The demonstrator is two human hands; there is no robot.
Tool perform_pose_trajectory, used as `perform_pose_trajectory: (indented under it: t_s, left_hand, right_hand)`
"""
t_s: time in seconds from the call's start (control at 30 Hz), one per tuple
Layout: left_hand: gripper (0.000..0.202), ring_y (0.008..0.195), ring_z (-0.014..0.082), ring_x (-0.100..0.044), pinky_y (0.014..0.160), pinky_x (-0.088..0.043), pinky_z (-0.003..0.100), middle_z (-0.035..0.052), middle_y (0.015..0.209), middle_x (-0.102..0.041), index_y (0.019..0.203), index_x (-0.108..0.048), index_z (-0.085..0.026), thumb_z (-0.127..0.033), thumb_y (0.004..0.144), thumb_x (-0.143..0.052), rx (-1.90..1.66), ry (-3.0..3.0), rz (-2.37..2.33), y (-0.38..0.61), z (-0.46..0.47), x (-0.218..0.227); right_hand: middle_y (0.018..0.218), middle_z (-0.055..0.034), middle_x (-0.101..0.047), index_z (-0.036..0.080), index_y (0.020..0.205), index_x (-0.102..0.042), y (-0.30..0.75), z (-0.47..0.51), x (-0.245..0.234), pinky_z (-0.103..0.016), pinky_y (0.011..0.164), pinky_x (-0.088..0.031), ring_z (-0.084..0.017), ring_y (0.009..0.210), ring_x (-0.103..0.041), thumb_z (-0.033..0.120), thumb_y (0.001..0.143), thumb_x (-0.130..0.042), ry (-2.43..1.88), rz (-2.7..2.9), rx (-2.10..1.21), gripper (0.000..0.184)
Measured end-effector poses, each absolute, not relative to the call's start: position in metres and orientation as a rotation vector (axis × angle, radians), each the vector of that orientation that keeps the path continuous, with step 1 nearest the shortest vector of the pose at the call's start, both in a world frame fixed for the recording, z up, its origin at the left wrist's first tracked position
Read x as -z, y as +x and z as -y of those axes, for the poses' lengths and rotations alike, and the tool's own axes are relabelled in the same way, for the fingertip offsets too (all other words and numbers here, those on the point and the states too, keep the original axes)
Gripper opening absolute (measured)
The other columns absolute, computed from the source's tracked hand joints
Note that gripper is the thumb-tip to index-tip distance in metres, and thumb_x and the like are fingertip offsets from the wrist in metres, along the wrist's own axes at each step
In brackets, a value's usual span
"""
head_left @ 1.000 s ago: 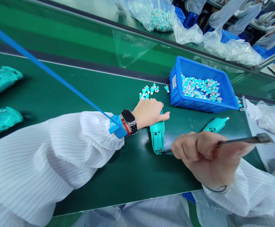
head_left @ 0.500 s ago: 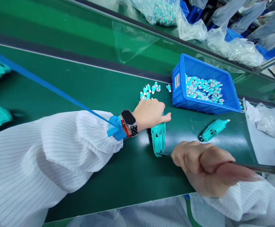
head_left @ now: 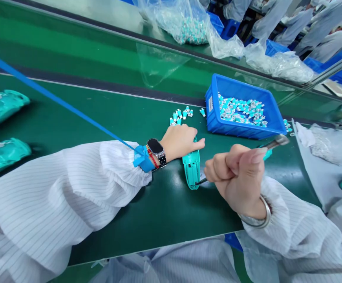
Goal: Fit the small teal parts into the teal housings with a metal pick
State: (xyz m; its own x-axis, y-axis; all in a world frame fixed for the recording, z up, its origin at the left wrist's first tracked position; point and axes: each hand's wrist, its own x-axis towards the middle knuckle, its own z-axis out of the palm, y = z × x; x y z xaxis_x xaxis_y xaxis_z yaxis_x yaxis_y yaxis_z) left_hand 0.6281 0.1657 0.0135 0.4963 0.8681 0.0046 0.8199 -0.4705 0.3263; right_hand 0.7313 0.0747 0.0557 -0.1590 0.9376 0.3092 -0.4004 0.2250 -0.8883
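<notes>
My left hand sits on the top end of a teal plastic housing, which stands lengthwise on the green belt, its lower part in view. My right hand grips a slim metal screwdriver, with the thin shaft reaching the housing's lower end. A second teal housing lies mostly hidden behind my right hand. Several small teal-and-silver parts lie loose just beyond my left fingers. A blue plastic crate full of the same parts stands to the right of them.
Two more teal housings lie at the left on the green conveyor belt. A blue grounding cord runs from my left wrist. Plastic bags and co-workers in white suits are beyond the belt.
My right hand has turned, swinging the screwdriver's handle from the right to up and right. It now covers the second housing. The view has shifted slightly.
</notes>
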Motion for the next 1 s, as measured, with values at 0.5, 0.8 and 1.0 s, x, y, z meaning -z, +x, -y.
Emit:
perform_pose_trajectory:
  t_s: [0.5,0.8,1.0]
  left_hand:
    - [0.051,0.075,0.0239,-0.061,0.062,-0.039,0.03,0.009,0.072,-0.063,0.084,-0.066,-0.014,-0.053,0.084,-0.034,-0.252,2.463,-1.419,0.629,-0.166,-0.014]
    - [0.05,0.077,0.025,-0.061,0.063,-0.04,0.031,0.01,0.076,-0.064,0.085,-0.066,-0.014,-0.053,0.085,-0.034,-0.232,2.463,-1.446,0.626,-0.167,-0.014]
    - [0.05,0.077,0.0258,-0.062,0.064,-0.041,0.032,0.0107,0.073,-0.064,0.082,-0.066,-0.014,-0.053,0.084,-0.034,-0.198,2.491,-1.447,0.626,-0.166,-0.014]
  right_hand:
    - [0.048,0.0068,-0.016,0.018,0.057,-0.025,0.736,-0.071,-0.053,-0.021,0.04,-0.015,-0.005,0.041,-0.016,0.051,0.089,-0.046,-0.488,1.324,-1.542,0.05]
    - [0.046,0.007,-0.018,0.019,0.058,-0.026,0.731,-0.073,-0.045,-0.019,0.037,-0.016,-0.005,0.037,-0.017,0.049,0.092,-0.039,-0.406,1.448,-1.443,0.048]
    - [0.047,0.0071,-0.018,0.019,0.059,-0.028,0.738,-0.079,-0.056,-0.02,0.039,-0.02,-0.006,0.038,-0.019,0.049,0.092,-0.041,-0.47,1.413,-1.446,0.047]
